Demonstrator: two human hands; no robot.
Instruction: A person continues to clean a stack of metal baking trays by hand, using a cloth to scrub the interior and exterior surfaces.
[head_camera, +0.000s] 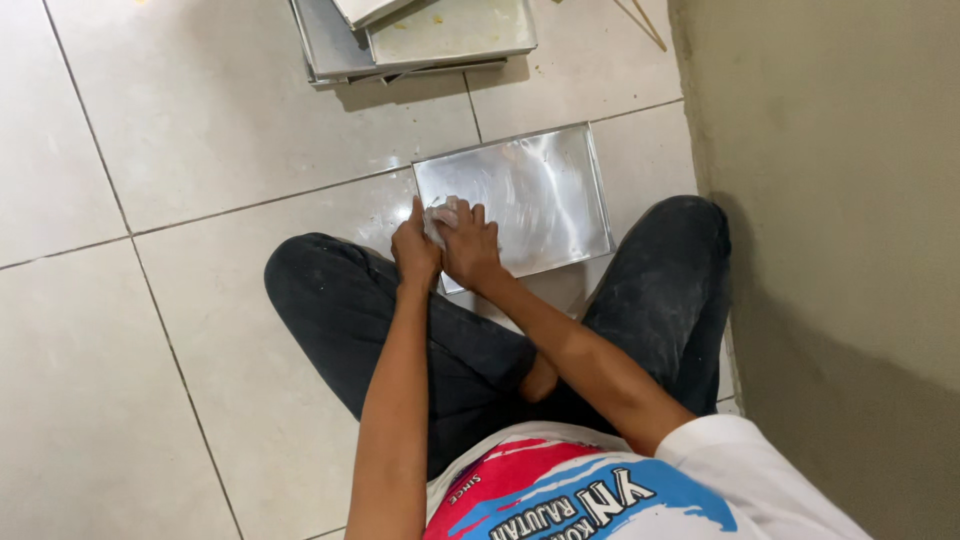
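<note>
— Sitting cross-legged on a tiled floor (180, 150), a person bends over a metal tray (530, 195). Any packages or labels?

— None legible as packaging. A stack of trays (420, 40) lies at 12 o'clock, grey and rectangular, the top one smeared yellowish. A thin stick (645, 22) lies at 1 o'clock.

— The hands?

— Both meet at the tray's near-left corner. The left hand (415, 250) is curled, thumb up, at the tray's edge. The right hand (470, 245) is bent over a small whitish wad (440, 215), fingers pressing it onto the metal. How tightly either grips, I cannot tell.

— And the room around?

— The tray lies flat between the knees, at 12 o'clock from the body. A beige wall (830, 200) runs close along 3 o'clock, just beside the right knee. Open tiles spread from 9 to 11 o'clock.
</note>
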